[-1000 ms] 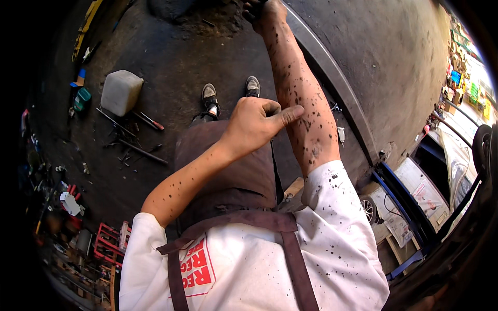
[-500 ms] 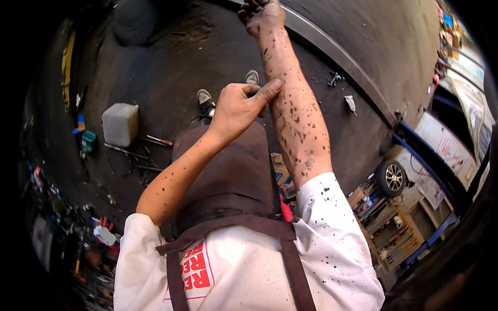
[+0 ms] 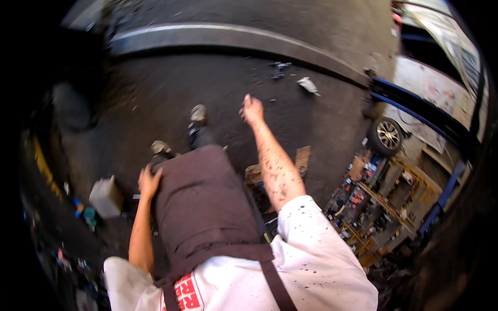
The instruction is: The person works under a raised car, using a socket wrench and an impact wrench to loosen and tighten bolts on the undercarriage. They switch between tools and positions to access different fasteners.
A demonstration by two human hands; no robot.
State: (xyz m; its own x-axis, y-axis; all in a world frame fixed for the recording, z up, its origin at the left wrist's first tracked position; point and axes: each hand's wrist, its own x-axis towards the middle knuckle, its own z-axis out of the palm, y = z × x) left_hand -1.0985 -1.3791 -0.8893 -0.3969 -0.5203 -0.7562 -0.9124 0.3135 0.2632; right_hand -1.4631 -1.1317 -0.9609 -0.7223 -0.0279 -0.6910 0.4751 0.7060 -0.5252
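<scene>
My left hand (image 3: 149,181) hangs beside the left edge of the dark brown apron (image 3: 199,197), fingers apart, with nothing seen in it. Out over the dark floor, ahead and to the right, is my right hand (image 3: 252,110); its fingers are loosely curled and apart, and no object shows in them. Dark spots cover my right forearm (image 3: 277,166) and the white sleeve (image 3: 316,228) above it. Past the apron's far edge my two shoes (image 3: 198,115) stand on the floor.
A long metal beam (image 3: 228,37) crosses the floor ahead. Near it lie a small metal tool (image 3: 279,69) and a white packet (image 3: 308,85). At the right are a wheel (image 3: 388,136), a blue-edged frame (image 3: 415,103) and a cluttered parts rack (image 3: 378,192). A whitish jug (image 3: 106,198) stands left.
My left hand has let go of my right forearm and dropped to the apron's left side. My right arm has lowered. The view has turned, and my feet are in a stepping stance.
</scene>
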